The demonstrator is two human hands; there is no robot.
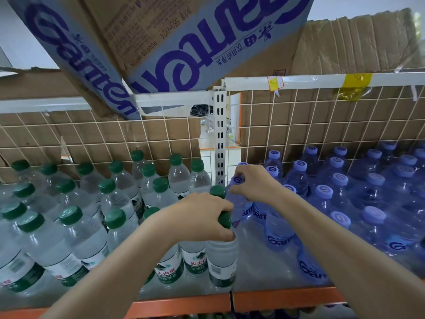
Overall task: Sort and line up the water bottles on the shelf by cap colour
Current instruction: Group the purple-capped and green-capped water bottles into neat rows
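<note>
My left hand (202,217) grips a green-capped bottle (222,256) by the neck — right hand (255,183) pinches a purple-capped bottle (236,203), both at the shelf (285,298) divider.

The blue-and-brown cardboard carton (161,42) overhead carries the brand "Ganten" in large purple letters, inverted, plus "PURIFIED WATER" and "580mlX24". The blue-tinted plastic bottles with lilac caps (279,236) bear "Ganten" on their labels. The clear plastic bottles with green caps (195,261) carry red Chinese characters "农夫山泉" on white-and-green labels. Remaining small print is illegible.

Even cool light, soft shadows; wide-angle bending at edges, corners blurry.
</note>
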